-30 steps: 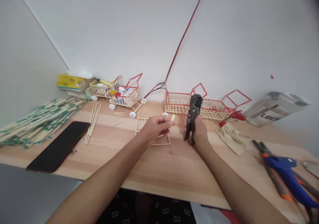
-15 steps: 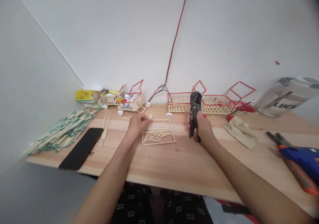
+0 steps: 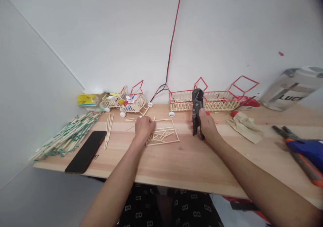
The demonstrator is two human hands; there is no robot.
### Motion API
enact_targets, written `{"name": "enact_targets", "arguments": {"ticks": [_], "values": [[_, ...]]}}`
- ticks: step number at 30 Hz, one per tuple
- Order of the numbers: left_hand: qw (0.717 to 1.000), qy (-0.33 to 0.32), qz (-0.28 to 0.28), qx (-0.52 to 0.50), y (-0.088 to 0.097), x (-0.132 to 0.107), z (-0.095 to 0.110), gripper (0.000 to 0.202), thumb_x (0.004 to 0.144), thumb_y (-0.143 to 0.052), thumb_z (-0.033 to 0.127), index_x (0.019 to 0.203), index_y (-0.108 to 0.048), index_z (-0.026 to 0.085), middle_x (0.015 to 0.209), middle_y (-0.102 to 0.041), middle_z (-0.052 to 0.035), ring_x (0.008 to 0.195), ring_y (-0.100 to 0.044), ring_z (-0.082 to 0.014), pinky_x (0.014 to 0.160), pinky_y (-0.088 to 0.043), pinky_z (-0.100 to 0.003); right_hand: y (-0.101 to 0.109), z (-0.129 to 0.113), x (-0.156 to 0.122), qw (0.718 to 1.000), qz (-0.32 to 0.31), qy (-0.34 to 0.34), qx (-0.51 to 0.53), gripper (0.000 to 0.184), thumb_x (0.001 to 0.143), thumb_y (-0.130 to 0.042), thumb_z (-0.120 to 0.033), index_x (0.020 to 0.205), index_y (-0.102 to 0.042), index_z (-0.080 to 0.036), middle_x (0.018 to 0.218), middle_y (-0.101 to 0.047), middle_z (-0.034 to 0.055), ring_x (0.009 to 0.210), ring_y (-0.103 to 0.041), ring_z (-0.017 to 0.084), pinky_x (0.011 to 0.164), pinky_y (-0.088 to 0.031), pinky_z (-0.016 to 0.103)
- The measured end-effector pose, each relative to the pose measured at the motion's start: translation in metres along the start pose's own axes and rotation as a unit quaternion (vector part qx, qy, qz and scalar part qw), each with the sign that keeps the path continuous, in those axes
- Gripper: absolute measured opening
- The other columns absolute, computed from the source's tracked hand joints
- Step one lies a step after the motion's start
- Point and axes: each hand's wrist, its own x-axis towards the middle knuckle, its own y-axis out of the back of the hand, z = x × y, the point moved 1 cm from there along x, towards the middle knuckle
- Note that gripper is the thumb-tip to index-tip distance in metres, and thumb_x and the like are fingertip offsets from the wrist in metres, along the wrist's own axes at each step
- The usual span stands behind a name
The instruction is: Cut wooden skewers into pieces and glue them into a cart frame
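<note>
My left hand [image 3: 144, 128] is closed in a pinch, with the tip of a short wooden stick [image 3: 154, 118] showing at its fingertips. It hovers over the left side of a flat, two-part rectangular frame [image 3: 164, 143] of thin sticks on the table. Several short cut stick pieces [image 3: 159, 136] lie inside the nearer part of that frame. My right hand [image 3: 207, 124] grips a black hand cutter [image 3: 197, 107], held upright with its head on top, to the right of the frame. Part of its handles is hidden by the fingers.
Small stick-built carts [image 3: 133, 103] with red handles stand along the wall, longer ones [image 3: 183, 101] at right. On the left lie wrapped chopsticks [image 3: 68, 136], loose sticks [image 3: 108, 131] and a phone [image 3: 85, 152]. To the right are crumpled paper [image 3: 246, 127], blue-and-orange pliers [image 3: 302, 149] and a jar [image 3: 290, 90].
My left hand has turned more palm-down and shifted slightly, covering more of the frame's left side and most of the short stick. The cutter stays in my right hand. The view has shifted slightly.
</note>
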Motion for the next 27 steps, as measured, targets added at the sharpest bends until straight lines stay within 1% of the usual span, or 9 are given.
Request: {"name": "enact_targets", "arguments": {"ticks": [6, 10, 17, 20, 23, 27], "values": [[1.0, -0.011, -0.01, 0.027, 0.002, -0.001, 0.003, 0.023, 0.075, -0.056, 0.027, 0.055, -0.061, 0.018, 0.058, -0.061, -0.0052, 0.065, -0.054, -0.0184, 0.059, -0.03, -0.027, 0.0, -0.003, 0.0, 1.0, -0.004, 0.006, -0.013, 0.068, 0.086, -0.033, -0.073, 0.076, -0.064, -0.014, 0.058, -0.063, 0.0059, 0.049, -0.058, 0.015, 0.042, -0.045, 0.024], [1.0, -0.003, -0.001, 0.013, 0.005, 0.0, -0.004, 0.023, 0.076, -0.054, 0.029, 0.057, -0.061, 0.019, 0.06, -0.061, -0.0045, 0.064, -0.053, -0.0182, 0.057, -0.027, -0.027, 0.0, -0.004, 0.0, 1.0, -0.003, 0.014, -0.012, 0.066, 0.086, -0.034, -0.072, 0.074, -0.063, -0.014, 0.057, -0.062, 0.0053, 0.05, -0.058, 0.014, 0.043, -0.045, 0.023], [1.0, -0.008, 0.003, -0.028, 0.008, 0.0, -0.015, 0.028, 0.077, -0.052, 0.032, 0.053, -0.055, 0.019, 0.053, -0.052, -0.0005, 0.058, -0.05, -0.0156, 0.055, -0.028, -0.026, 0.0, -0.005, -0.001, 1.0, -0.006, 0.002, -0.001, 0.065, 0.086, -0.034, -0.072, 0.074, -0.063, -0.015, 0.055, -0.06, 0.004, 0.048, -0.056, 0.014, 0.042, -0.045, 0.023], [0.999, -0.024, -0.007, -0.043, 0.007, -0.002, -0.013, 0.028, 0.076, -0.053, 0.032, 0.052, -0.054, 0.018, 0.053, -0.052, 0.0003, 0.058, -0.051, -0.0146, 0.055, -0.029, -0.025, 0.0, -0.004, 0.0, 1.0, -0.009, 0.004, 0.0, 0.065, 0.087, -0.034, -0.072, 0.075, -0.063, -0.015, 0.056, -0.061, 0.0042, 0.048, -0.056, 0.014, 0.042, -0.045, 0.023], [0.998, -0.044, -0.023, -0.049, 0.005, -0.005, -0.009, 0.026, 0.075, -0.056, 0.031, 0.052, -0.054, 0.018, 0.054, -0.054, 0.0003, 0.059, -0.052, -0.0143, 0.056, -0.03, -0.025, 0.0, -0.003, 0.0, 1.0, -0.009, 0.01, -0.002, 0.064, 0.087, -0.034, -0.071, 0.075, -0.063, -0.015, 0.057, -0.061, 0.0043, 0.048, -0.056, 0.013, 0.042, -0.045, 0.023], [0.998, -0.054, -0.03, -0.031, 0.003, -0.007, -0.005, 0.022, 0.073, -0.06, 0.03, 0.054, -0.057, 0.018, 0.057, -0.057, -0.0013, 0.062, -0.053, -0.0157, 0.057, -0.03, -0.026, 0.001, -0.003, 0.001, 1.0, -0.01, 0.015, -0.005, 0.064, 0.087, -0.034, -0.071, 0.075, -0.063, -0.015, 0.057, -0.062, 0.0044, 0.048, -0.056, 0.014, 0.042, -0.045, 0.023]]}}
